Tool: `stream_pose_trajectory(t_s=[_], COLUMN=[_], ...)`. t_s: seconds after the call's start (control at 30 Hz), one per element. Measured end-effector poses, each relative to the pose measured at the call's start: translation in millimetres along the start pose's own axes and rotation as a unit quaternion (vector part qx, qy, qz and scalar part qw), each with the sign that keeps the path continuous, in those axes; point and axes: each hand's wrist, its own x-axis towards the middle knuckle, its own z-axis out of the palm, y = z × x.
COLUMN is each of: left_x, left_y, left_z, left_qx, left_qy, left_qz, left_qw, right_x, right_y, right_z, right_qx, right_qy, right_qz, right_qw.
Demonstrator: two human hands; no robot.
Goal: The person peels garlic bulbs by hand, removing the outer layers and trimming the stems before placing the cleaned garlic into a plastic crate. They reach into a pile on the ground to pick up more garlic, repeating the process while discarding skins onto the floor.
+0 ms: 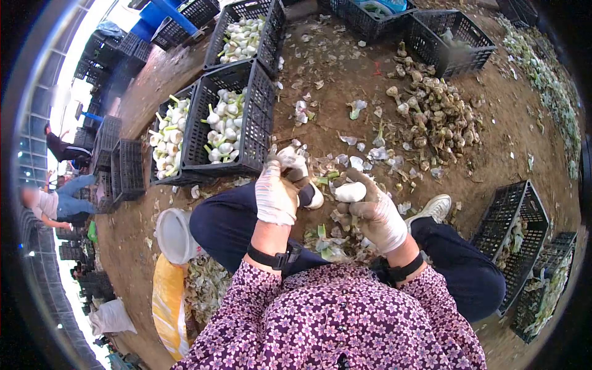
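My left hand [280, 188], in a dirty white work glove, is closed around something pale near its fingertips that I cannot make out. Between the thumb and fingers of my right hand [373, 209], gloved too, is a white peeled garlic bulb [350, 192]. The hands are apart, above my lap. Peeled garlic with short green stems [223, 126] fills part of a black crate [259, 126] just beyond my left hand. Past my right hand lies a pile of unpeeled brown garlic [438, 114] on the dirt floor.
A white bucket [174, 236] and a yellow sack [168, 302] stand left of my knee. More black crates [456, 55] are around the edges, one [515, 237] on the right. Loose skins litter the floor. Two people [58, 203] are at the far left.
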Motion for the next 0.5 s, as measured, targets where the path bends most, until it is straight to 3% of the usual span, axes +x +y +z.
stream_pose_trajectory(t_s=[0.1,0.17,0.23,0.27,0.3,0.33,0.37,0.4,0.43,0.47,0.5], left_x=[-27,-37,-51,-50,-44,-33,-25,-28,-22,1,23], left_y=[-4,-12,-13,-14,-20,-25,-26,-27,-13,-44,-77], left_z=[23,23,39,40,35,24,15,19,15,-9,-32], left_qx=[0.092,0.186,0.259,0.297,0.295,0.419,0.532,0.484,0.484,0.417,0.341], left_qy=[-0.190,-0.262,-0.199,-0.191,-0.185,-0.213,-0.225,-0.185,-0.174,-0.107,-0.046], left_qz=[0.042,-0.028,-0.064,-0.098,-0.096,0.057,0.207,0.154,0.170,0.146,0.119], left_qw=[0.977,0.947,0.943,0.930,0.933,0.881,0.790,0.841,0.841,0.891,0.931], right_x=[4,5,5,6,10,5,7,13,20,22,21], right_y=[2,6,5,2,-2,-8,-11,-10,-6,6,17], right_z=[-10,-21,-28,-33,-37,-32,-28,-26,-22,-17,-14], right_qx=[0.052,0.061,0.064,-0.303,-0.615,-0.571,-0.606,-0.598,-0.592,-0.379,-0.139], right_qy=[0.016,-0.053,-0.033,-0.072,-0.108,-0.135,-0.156,-0.173,-0.189,-0.100,0.005], right_qz=[0.025,-0.009,-0.003,-0.189,-0.344,-0.257,-0.260,-0.246,-0.233,-0.129,-0.002], right_qw=[0.998,0.997,0.997,0.931,0.701,0.768,0.736,0.743,0.748,0.911,0.990])
